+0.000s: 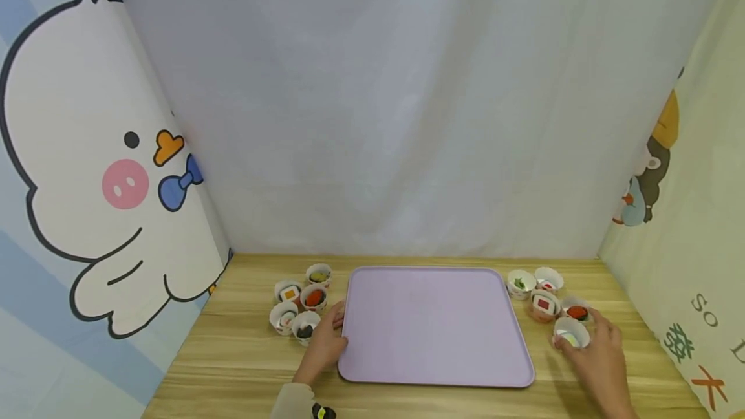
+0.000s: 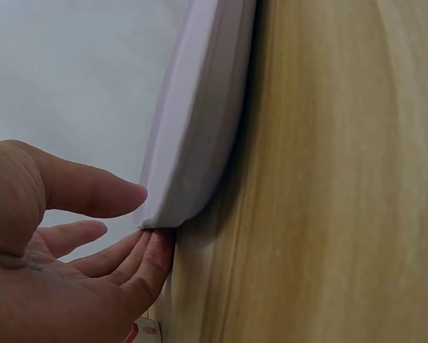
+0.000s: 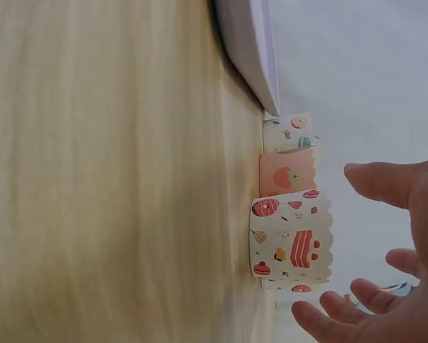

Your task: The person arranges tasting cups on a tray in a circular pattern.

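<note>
A lilac tray (image 1: 431,328) lies in the middle of the wooden table. My left hand (image 1: 324,343) holds its left edge; in the left wrist view the thumb is at the rim and the fingers touch the outer wall. At the right, my right hand (image 1: 602,357) reaches over the nearest paper cup (image 1: 572,333), with thumb and fingers spread. In the right wrist view a gap shows between those fingers (image 3: 374,293) and the cup's dessert-printed wall (image 3: 292,236). Behind it stand a cup with a red-orange piece (image 1: 577,313) and a peach-coloured cup (image 1: 544,306).
Two more cups, one with green bits (image 1: 520,284) and one with a red bit (image 1: 548,280), stand at the back right. Left of the tray several cups cluster, including one with an orange piece (image 1: 315,297) and one with dark filling (image 1: 305,328). Cloth curtains (image 1: 372,115) enclose the table.
</note>
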Motion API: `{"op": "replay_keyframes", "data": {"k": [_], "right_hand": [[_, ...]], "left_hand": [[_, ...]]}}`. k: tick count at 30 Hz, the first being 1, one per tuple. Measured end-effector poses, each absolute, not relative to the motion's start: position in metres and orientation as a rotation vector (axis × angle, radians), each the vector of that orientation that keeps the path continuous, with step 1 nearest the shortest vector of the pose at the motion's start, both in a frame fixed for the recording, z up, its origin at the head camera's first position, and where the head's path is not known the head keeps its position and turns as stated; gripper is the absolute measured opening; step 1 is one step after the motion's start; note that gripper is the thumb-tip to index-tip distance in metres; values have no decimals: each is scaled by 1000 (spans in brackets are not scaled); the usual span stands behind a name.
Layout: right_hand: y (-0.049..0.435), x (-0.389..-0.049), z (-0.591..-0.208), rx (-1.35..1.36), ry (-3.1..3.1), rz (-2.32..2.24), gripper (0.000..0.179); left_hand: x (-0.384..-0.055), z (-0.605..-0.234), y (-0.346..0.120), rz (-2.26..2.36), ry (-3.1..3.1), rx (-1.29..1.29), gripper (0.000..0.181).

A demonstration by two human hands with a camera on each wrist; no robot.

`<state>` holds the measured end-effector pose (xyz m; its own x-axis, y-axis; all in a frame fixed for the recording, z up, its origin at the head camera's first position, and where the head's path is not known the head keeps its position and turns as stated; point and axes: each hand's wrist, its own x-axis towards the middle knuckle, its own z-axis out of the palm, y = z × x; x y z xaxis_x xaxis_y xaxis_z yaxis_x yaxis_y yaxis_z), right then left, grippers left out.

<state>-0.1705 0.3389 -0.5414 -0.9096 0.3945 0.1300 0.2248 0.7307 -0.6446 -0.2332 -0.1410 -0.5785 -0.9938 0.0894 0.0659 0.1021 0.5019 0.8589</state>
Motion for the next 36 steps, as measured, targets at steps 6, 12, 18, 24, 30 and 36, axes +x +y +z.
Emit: {"op": "replay_keyframes", "data": {"k": [6,12,18,24,30,36], "right_hand": [[345,-171,-544,-577,-2654,1161,100],[352,-173,-547,-610,-2683,1256,104],[356,-174,-551,-615,-2723,1285,104],[358,-174,-553,-580,-2760,1304,94],[359,-175,-556,-585,-2794,1252,93],[360,-176,-557,-599,-2807,1251,92]], "left_hand": [[-236,-581,-144,-1562,-2719,-141,75],[-236,-584,-144,-1570,-2725,-116,74],[-233,-586,-142,-1556,-2700,-104,72],[-233,-589,-144,-1578,-2695,-97,72],[-238,-593,-150,-1666,-2700,-111,71],[-240,-593,-153,-1688,-2703,-165,68]]}}
